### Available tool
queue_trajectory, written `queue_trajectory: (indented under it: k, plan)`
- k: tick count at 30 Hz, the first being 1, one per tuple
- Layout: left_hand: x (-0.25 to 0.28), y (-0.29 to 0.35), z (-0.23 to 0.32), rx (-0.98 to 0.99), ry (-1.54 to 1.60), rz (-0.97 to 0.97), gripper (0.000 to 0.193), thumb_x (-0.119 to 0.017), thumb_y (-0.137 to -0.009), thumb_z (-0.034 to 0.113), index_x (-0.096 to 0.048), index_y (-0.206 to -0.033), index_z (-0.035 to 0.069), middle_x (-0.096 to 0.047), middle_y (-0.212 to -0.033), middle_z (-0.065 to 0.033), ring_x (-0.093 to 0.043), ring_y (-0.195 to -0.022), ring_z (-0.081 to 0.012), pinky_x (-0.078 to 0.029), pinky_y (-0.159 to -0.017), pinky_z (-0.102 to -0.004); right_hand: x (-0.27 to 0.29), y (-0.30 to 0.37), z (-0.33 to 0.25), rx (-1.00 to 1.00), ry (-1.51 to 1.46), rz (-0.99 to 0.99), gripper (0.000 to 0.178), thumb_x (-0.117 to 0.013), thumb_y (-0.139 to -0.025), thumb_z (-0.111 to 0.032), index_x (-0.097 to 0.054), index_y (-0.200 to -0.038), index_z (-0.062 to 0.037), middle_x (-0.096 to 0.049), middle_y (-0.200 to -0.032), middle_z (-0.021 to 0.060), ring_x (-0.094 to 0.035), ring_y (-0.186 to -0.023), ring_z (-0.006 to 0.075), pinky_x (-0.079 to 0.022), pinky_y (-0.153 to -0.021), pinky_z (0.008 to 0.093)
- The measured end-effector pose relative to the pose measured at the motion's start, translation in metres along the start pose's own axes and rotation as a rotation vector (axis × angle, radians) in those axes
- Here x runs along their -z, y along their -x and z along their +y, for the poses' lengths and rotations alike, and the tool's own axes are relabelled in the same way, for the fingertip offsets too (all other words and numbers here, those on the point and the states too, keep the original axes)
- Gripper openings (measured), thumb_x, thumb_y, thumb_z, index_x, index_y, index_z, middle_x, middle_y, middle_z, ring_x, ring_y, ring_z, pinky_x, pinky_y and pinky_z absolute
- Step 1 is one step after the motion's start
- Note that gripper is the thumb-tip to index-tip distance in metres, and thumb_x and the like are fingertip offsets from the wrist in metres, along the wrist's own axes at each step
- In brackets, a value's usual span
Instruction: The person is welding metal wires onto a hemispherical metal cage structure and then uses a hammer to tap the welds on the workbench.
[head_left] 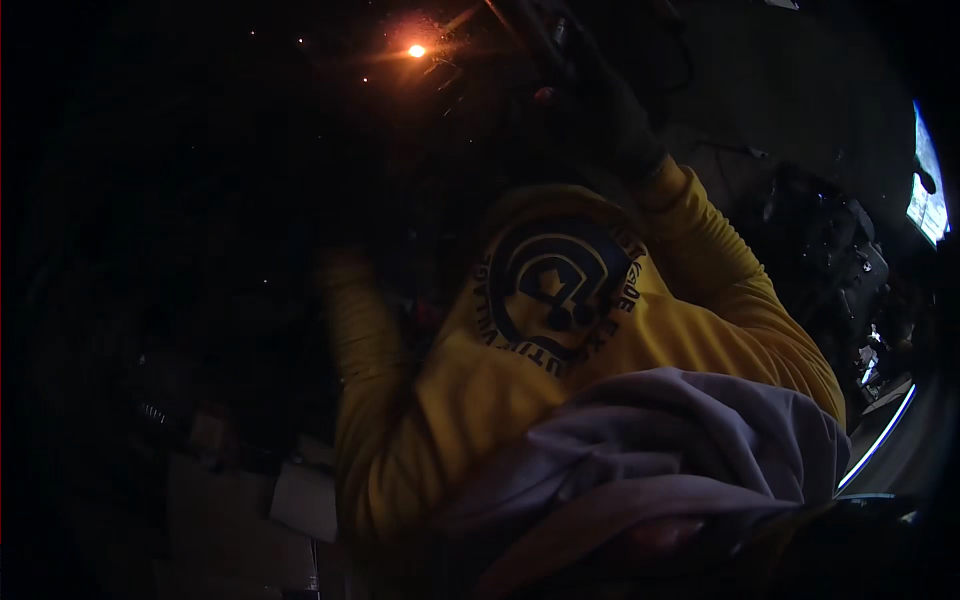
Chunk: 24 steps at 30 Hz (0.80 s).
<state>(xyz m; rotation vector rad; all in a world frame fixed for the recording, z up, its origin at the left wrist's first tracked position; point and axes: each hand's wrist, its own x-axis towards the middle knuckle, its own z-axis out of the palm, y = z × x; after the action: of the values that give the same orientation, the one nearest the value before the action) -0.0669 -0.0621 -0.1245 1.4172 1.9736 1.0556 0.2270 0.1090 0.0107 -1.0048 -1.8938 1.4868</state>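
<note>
My right arm, in a yellow sleeve (730,250), reaches up and forward. At its end my right hand (615,120), dark and apparently gloved, is closed around a dark tube-like tool (530,30); its fingers barely show and the tool's exact kind is lost in the dark. Left of that tool, a small spot glows bright orange (416,50), with sparks flying around it. My left arm is stretched forward in its yellow sleeve (365,330), blurred near the cuff. Beyond the cuff darkness hides my left hand, so its fingers cannot be made out.
Dark, cluttered metal-looking objects (845,250) lie at the right. A bright opening (928,180) shows at the far right rim. Pale flat pieces, perhaps cardboard (305,500), lie at the lower left. A greyish cloth (680,430) drapes across my front.
</note>
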Motion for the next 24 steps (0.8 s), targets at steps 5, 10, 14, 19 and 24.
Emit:
queue_trajectory:
  k: [5,10,14,19,24]
  plan:
    - [-0.016,-0.005,-0.014,-0.038,-0.004,0.006,0.037,-0.057,-0.094,0.033,-0.058,-0.114,0.002,-0.06,-0.105,-0.0105,-0.06,-0.089,-0.024,-0.05,-0.083,-0.0357,0.015,-0.003,-0.001,-0.375,0.457,0.025,0.081,-0.077,-0.079,-0.019,-0.03,-0.145,-0.0073,-0.057,-0.12,0.016,-0.064,-0.1,0.0242,-0.054,-0.079,0.0333]
    - [-0.028,-0.006,-0.031,-0.08,-0.012,0.042,0.038,-0.057,-0.093,0.035,-0.059,-0.114,0.003,-0.06,-0.104,-0.0105,-0.06,-0.087,-0.0242,-0.05,-0.082,-0.0359,0.024,-0.001,0.008,-0.317,0.52,0.043,0.068,-0.076,-0.08,-0.021,-0.041,-0.137,-0.0087,-0.063,-0.102,0.0123,-0.067,-0.08,0.0178,-0.055,-0.067,0.0302]
    - [-0.027,0.003,-0.053,-0.183,-0.084,0.113,0.039,-0.058,-0.093,0.036,-0.059,-0.114,0.003,-0.06,-0.104,-0.0105,-0.06,-0.086,-0.0243,-0.051,-0.081,-0.0361,0.032,0.001,0.017,-0.345,0.422,0.048,0.064,-0.077,-0.078,-0.02,-0.045,-0.131,-0.0048,-0.065,-0.091,0.0099,-0.067,-0.071,0.0144,-0.055,-0.06,0.029]
    - [0.035,-0.043,0.056,0.034,0.139,0.055,0.038,-0.074,-0.081,0.042,-0.066,-0.087,0.005,-0.064,-0.077,-0.0059,-0.059,-0.071,-0.0194,-0.046,-0.068,-0.0323,0.046,0.004,0.013,-0.46,0.363,0.095,0.065,-0.078,-0.077,-0.021,-0.046,-0.129,-0.0018,-0.065,-0.092,0.0106,-0.067,-0.073,0.0153,-0.055,-0.062,0.0294]
    - [0.064,-0.066,0.135,-0.125,0.018,0.116,0.04,-0.077,-0.078,0.043,-0.063,-0.076,0.005,-0.059,-0.065,-0.0039,-0.053,-0.058,-0.0177,-0.044,-0.059,-0.0309,0.065,0.028,0.005,-0.36,0.623,0.178,0.062,-0.077,-0.076,-0.024,-0.049,-0.127,-0.0034,-0.066,-0.097,0.0167,-0.069,-0.08,0.0249,-0.055,-0.071,0.0343]
